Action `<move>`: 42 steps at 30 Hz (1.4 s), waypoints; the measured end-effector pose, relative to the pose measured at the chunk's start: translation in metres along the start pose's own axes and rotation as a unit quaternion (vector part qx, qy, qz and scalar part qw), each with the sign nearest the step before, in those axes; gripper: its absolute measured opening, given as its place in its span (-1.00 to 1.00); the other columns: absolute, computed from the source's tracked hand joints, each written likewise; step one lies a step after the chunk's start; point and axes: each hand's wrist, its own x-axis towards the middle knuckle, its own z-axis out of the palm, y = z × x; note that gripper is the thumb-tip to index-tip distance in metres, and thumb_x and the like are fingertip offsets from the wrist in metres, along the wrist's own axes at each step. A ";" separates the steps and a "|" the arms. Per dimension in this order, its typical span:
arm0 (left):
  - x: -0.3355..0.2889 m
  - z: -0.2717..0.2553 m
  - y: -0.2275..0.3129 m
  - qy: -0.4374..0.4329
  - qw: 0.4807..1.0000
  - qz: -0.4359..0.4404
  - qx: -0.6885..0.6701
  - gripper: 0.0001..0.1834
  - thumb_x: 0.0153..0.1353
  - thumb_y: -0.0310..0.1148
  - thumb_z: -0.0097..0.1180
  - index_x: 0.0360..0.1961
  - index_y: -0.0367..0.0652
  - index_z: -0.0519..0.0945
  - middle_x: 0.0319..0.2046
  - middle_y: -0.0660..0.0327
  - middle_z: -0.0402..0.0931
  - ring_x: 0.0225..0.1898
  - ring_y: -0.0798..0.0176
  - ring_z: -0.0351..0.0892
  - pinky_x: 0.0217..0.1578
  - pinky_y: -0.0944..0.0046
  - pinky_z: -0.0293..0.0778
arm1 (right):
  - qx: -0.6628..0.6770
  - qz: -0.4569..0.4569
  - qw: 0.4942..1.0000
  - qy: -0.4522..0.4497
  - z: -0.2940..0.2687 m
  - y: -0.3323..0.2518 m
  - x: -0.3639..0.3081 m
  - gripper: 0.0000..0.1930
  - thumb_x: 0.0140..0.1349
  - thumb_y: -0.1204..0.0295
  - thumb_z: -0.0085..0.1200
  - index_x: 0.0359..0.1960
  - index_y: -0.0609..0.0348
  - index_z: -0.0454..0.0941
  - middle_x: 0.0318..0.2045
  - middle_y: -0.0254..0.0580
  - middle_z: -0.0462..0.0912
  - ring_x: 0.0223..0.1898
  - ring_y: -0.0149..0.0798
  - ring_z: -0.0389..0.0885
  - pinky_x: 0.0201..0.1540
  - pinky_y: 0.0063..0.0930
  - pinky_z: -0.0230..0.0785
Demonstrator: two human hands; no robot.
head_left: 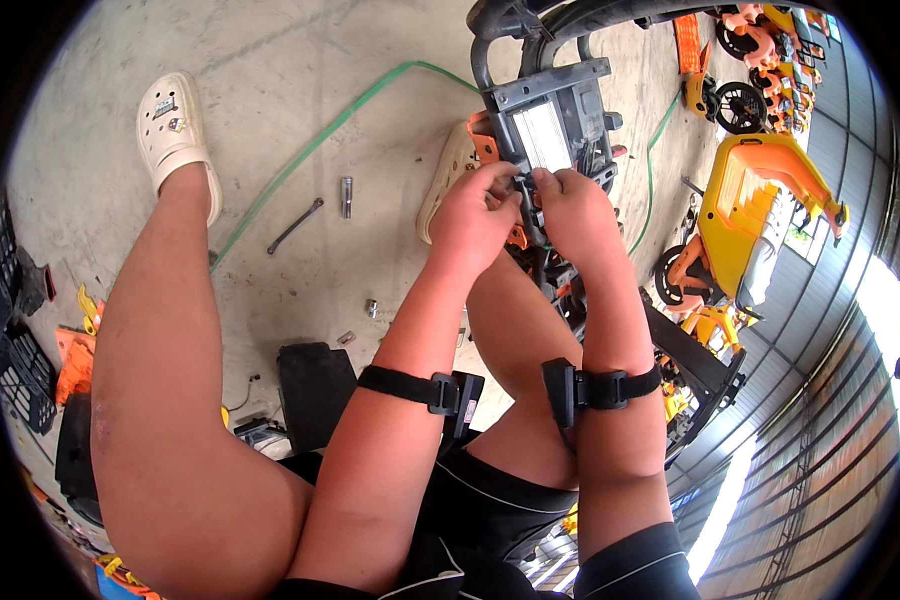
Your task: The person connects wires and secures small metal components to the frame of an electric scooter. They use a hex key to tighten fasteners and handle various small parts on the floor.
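Observation:
Both of my hands are at the lower end of a black vehicle frame (552, 85), which carries a box-like part with a white label (542, 138). My left hand (478, 212) has its fingers curled and pinched against the frame's left side, beside an orange bracket (483, 137). On the other side, my right hand (577, 212) presses its thumb and bent fingers together just below the label. Dark parts, perhaps cable or connector, lie between the two hands. Whatever the fingertips grip is hidden by the fingers themselves.
On the concrete floor lie a wrench (295, 226), a long metal socket (346, 197), a short socket (372, 308) and a black panel (315, 397). A green hose (320, 143) curves across. Yellow-orange scooters (738, 215) stand at the right; black crates (25, 375) at the far left.

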 end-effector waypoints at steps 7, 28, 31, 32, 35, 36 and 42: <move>0.000 0.007 0.015 0.001 1.000 -0.020 0.001 -0.63 0.16 -0.40 0.31 0.04 -0.03 0.66 -0.33 0.27 0.60 -0.38 0.32 0.62 -0.30 0.29 0.51 | -0.199 -0.123 0.971 0.058 0.009 0.003 -0.004 -0.70 0.39 0.25 0.00 -0.39 0.23 0.54 -0.46 0.07 0.67 -0.35 0.16 0.67 -0.29 -0.04 0.50; 0.007 0.010 0.020 0.045 0.976 0.133 0.164 -0.74 0.14 -0.40 0.30 -0.10 -0.04 0.73 -0.30 0.16 0.60 -0.26 0.06 0.64 -0.24 0.11 0.54 | -0.106 -0.084 0.991 0.016 -0.001 0.000 -0.003 -0.65 0.38 0.20 -0.01 -0.39 0.25 0.59 -0.42 0.16 0.68 -0.29 0.20 0.68 -0.15 0.01 0.49; 0.009 0.009 0.021 0.058 0.974 0.134 0.171 -0.73 0.10 -0.42 0.31 -0.12 -0.03 0.73 -0.32 0.16 0.59 -0.28 0.05 0.64 -0.27 0.10 0.54 | -0.198 -0.150 0.967 0.053 0.003 -0.001 -0.004 -0.75 0.32 0.29 0.06 -0.41 0.20 0.57 -0.47 0.03 0.68 -0.34 0.10 0.69 -0.16 -0.06 0.51; 0.009 0.009 0.022 0.058 0.976 0.136 0.160 -0.73 0.08 -0.44 0.30 -0.14 -0.04 0.74 -0.33 0.14 0.60 -0.27 0.02 0.63 -0.26 0.07 0.54 | -0.218 -0.185 0.955 0.076 0.004 0.000 -0.004 -0.78 0.30 0.31 0.07 -0.42 0.19 0.56 -0.49 -0.01 0.67 -0.36 0.07 0.69 -0.16 -0.08 0.52; 0.009 0.010 0.023 0.058 0.979 0.145 0.133 -0.75 0.05 -0.48 0.30 -0.19 -0.07 0.75 -0.36 0.10 0.60 -0.26 -0.03 0.62 -0.25 0.03 0.54 | -0.219 -0.238 0.939 0.119 0.008 0.007 -0.003 -0.80 0.28 0.32 0.09 -0.42 0.18 0.55 -0.51 -0.07 0.67 -0.40 0.06 0.67 -0.16 -0.12 0.53; 0.009 0.010 0.024 0.057 0.978 0.151 0.129 -0.75 0.05 -0.48 0.30 -0.19 -0.06 0.75 -0.37 0.10 0.60 -0.26 -0.03 0.62 -0.26 0.03 0.54 | -0.210 -0.247 0.937 0.129 0.008 0.009 -0.003 -0.80 0.27 0.32 0.10 -0.42 0.18 0.55 -0.51 -0.08 0.67 -0.41 0.06 0.67 -0.16 -0.13 0.53; 0.010 0.008 0.024 0.063 0.973 0.147 0.164 -0.79 0.06 -0.45 0.33 -0.23 -0.03 0.76 -0.41 0.19 0.56 -0.35 0.06 0.61 -0.35 0.10 0.52 | -0.131 -0.104 0.983 0.072 -0.007 -0.008 -0.015 -0.65 0.35 0.21 0.05 -0.44 0.25 0.59 -0.47 0.09 0.66 -0.42 0.15 0.68 -0.30 -0.07 0.54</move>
